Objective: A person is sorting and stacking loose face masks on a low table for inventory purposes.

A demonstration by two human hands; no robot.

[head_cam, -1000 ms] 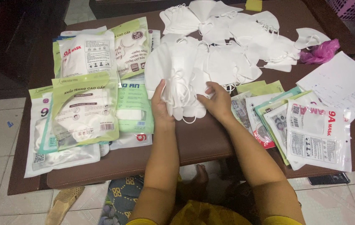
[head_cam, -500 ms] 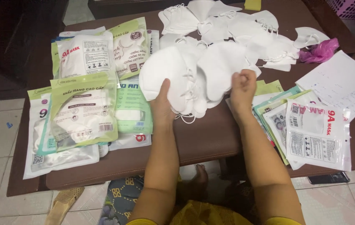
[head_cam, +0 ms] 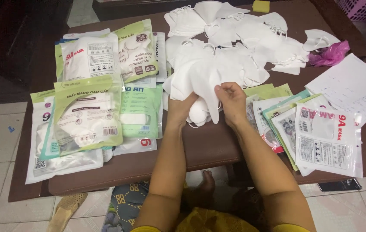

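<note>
Matt white cloth masks [head_cam: 204, 75], glossy plastic packets [head_cam: 327, 137], smooth brown table [head_cam: 208, 146]

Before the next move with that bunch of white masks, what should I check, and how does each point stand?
1. Left hand grips the bunch of white folded face masks: ok.
2. Right hand pinches the same bunch from its side: ok.
3. Bunch squared up: not ok, the masks fan out unevenly.
4. Ear loops free of tangles: cannot tell.
5. Bare patch of the dark brown table in front of the hands: ok.
6. Filled green and clear mask pouches and empty flat pouches lie apart from the hands: ok.
</note>
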